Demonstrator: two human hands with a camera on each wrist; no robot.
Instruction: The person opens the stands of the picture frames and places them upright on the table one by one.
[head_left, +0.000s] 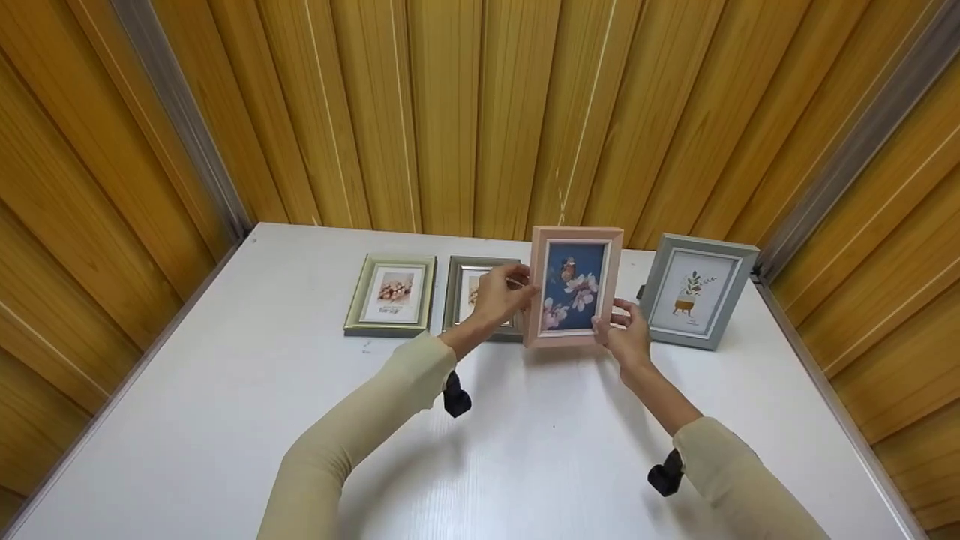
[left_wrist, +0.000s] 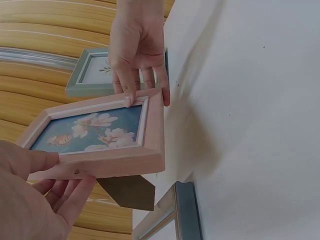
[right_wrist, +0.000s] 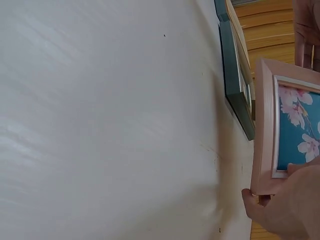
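Note:
Both hands hold up a pink picture frame (head_left: 574, 339) with a blue picture of pale blossoms and a small bird. My left hand (head_left: 501, 296) grips its left side, thumb on the front and fingers behind. At the lower right corner, my right hand (head_left: 628, 337) pinches the frame, its thumb over the front edge. In the left wrist view a brown stand leg (left_wrist: 131, 192) sticks out from the back. Partly behind my left hand is a grey-green picture frame (head_left: 455, 296). To the right of my right hand stands a grey-blue picture frame (head_left: 703, 341) with a potted-plant print.
A gold-green picture frame (head_left: 390, 328) stands at the left of the row. All are on a white table (head_left: 225, 405), near its back edge. Yellow wood-look panels (head_left: 442, 112) rise behind and at both sides. Black wrist straps (head_left: 456, 397) hang beneath the sleeves.

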